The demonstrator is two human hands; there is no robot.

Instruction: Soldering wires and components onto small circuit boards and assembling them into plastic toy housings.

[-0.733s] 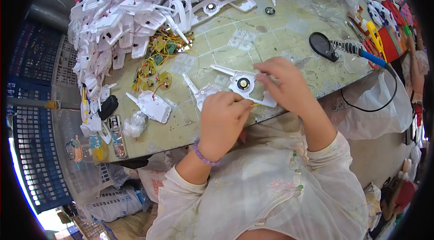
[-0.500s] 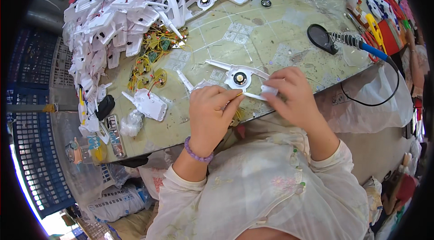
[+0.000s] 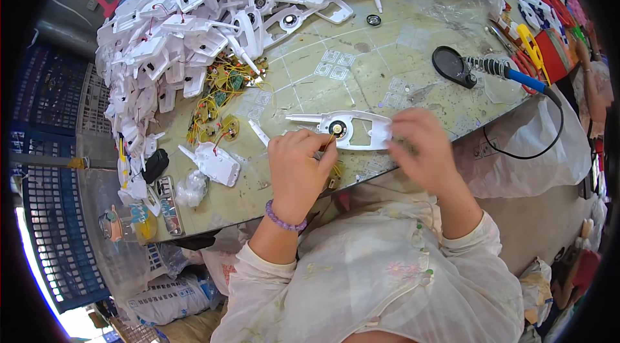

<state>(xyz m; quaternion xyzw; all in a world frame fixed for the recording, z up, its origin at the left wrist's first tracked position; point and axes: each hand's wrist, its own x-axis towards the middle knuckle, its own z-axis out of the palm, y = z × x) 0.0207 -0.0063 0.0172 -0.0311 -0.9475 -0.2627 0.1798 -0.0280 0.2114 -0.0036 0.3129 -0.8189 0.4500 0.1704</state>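
A white plastic housing (image 3: 368, 121) with a pointed handle lies in front of me, its handle to the left. A round black speaker (image 3: 337, 128) with a pale centre is set in it. My left hand (image 3: 298, 161), purple beads at its wrist, pinches thin yellow wire at the speaker's lower edge. Part of a small circuit board (image 3: 334, 179) shows below those fingers. My right hand (image 3: 423, 149) is at the housing's wide right end, its fingers smeared by motion; whether they grip it is unclear. Another white part (image 3: 258, 132) is partly hidden behind my left hand.
A large pile of white housings (image 3: 161, 39) rises at the left and back. Wired circuit boards (image 3: 213, 110) lie beside it. A white shell (image 3: 217, 163) rests nearer. At right are a soldering iron (image 3: 523, 78), a black round lid (image 3: 452, 65) and yellow-handled cutters (image 3: 533, 49).
The housing has turned, and its wide end now points right instead of down toward me. My right hand has shifted slightly right and down. My left hand stays near the speaker.
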